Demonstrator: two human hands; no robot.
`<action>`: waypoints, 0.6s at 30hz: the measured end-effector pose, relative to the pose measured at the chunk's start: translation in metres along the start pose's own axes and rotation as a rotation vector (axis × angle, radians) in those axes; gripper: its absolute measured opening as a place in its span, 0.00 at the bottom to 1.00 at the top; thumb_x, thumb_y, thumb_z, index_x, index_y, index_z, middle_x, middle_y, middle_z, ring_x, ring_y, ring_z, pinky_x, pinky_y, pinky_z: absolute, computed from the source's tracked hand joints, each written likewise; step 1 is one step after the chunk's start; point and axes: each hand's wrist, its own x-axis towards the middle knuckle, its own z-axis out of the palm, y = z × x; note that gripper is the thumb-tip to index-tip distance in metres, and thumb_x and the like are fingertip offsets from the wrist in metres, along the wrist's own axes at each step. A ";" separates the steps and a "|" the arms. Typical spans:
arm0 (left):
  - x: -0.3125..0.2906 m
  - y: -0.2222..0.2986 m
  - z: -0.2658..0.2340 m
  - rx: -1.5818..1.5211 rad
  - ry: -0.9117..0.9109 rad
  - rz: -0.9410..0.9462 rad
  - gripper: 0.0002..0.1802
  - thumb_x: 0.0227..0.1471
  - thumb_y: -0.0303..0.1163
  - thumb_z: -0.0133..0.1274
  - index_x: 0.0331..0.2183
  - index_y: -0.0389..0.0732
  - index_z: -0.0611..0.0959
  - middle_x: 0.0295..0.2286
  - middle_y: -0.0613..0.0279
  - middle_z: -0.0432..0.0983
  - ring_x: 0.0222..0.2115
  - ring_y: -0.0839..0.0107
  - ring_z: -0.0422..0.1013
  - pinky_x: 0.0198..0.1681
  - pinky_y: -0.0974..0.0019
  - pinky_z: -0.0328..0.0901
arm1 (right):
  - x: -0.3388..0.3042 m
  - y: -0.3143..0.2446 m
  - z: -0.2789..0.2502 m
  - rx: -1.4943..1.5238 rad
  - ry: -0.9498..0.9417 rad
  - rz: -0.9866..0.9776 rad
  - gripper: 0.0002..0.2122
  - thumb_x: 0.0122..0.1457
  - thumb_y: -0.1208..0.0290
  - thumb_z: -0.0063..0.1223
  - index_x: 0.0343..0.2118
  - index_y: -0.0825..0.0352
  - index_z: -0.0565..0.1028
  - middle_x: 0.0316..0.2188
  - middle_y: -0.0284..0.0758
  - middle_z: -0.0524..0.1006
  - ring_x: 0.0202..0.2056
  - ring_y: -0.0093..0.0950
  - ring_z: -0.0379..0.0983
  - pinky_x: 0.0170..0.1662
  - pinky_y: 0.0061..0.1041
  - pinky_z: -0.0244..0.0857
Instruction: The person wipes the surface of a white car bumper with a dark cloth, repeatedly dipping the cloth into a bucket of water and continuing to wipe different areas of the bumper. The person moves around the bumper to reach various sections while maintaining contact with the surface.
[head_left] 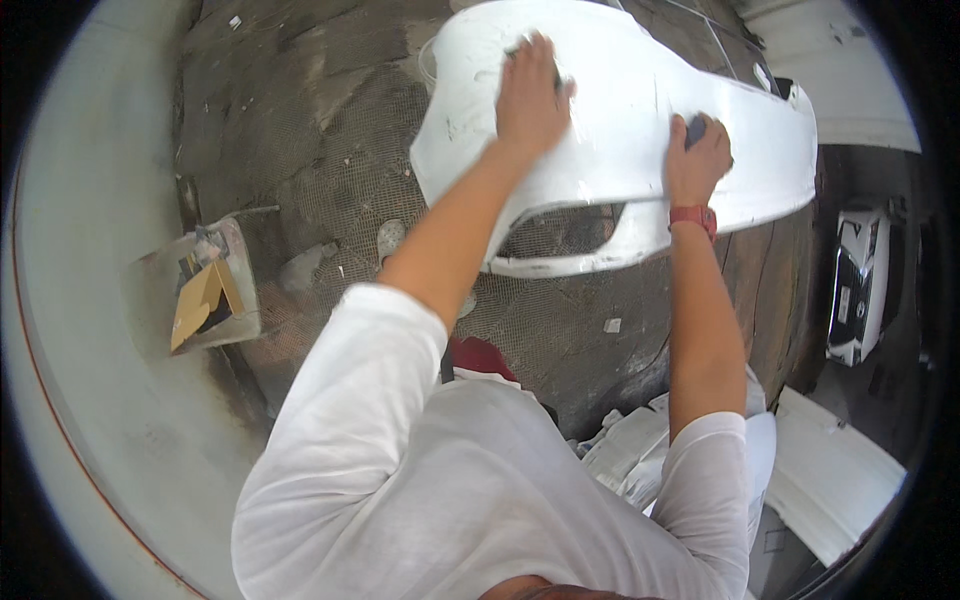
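Well, R hand (pixel 703 160) grips dk block (pixel 695 131); L hand (pixel 532 100) mostly hides dk pc (pixel 557 80), grip unclear.

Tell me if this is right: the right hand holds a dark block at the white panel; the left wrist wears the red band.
Wrong wrist: the head view shows the red band on the right. The right hand does hold a dark block at the white panel.

1. Car bumper (pixel 622 120): upper centre to upper right.
2. Left hand (pixel 533 100) on its left part; right hand (pixel 698 162) on it, farther right.
3. Box (pixel 200 305) on stand (pixel 247 300), left of frame.
4. Car (pixel 855 285) near right edge, below bumper's right end.
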 end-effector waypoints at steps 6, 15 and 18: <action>-0.141 0.009 -0.030 -0.191 -0.312 0.167 0.45 0.68 0.47 0.49 0.75 0.37 0.54 0.75 0.45 0.49 0.76 0.48 0.46 0.78 0.43 0.42 | -0.012 -0.016 -0.005 -0.047 -0.011 0.061 0.25 0.68 0.47 0.58 0.56 0.65 0.78 0.62 0.48 0.73 0.66 0.48 0.65 0.67 0.58 0.58; -0.130 -0.027 -0.003 -0.330 -0.058 -0.121 0.44 0.72 0.43 0.44 0.76 0.37 0.46 0.76 0.42 0.37 0.77 0.41 0.36 0.79 0.43 0.35 | -0.013 -0.026 -0.002 -0.069 -0.003 0.041 0.24 0.68 0.51 0.58 0.56 0.67 0.78 0.59 0.49 0.75 0.60 0.52 0.70 0.63 0.53 0.63; -0.182 -0.014 -0.011 -0.431 -0.134 -0.114 0.46 0.71 0.44 0.46 0.77 0.38 0.44 0.77 0.42 0.35 0.77 0.41 0.36 0.78 0.39 0.35 | -0.013 -0.026 -0.009 -0.055 0.004 0.030 0.23 0.69 0.52 0.58 0.56 0.68 0.78 0.58 0.49 0.75 0.59 0.51 0.71 0.62 0.52 0.64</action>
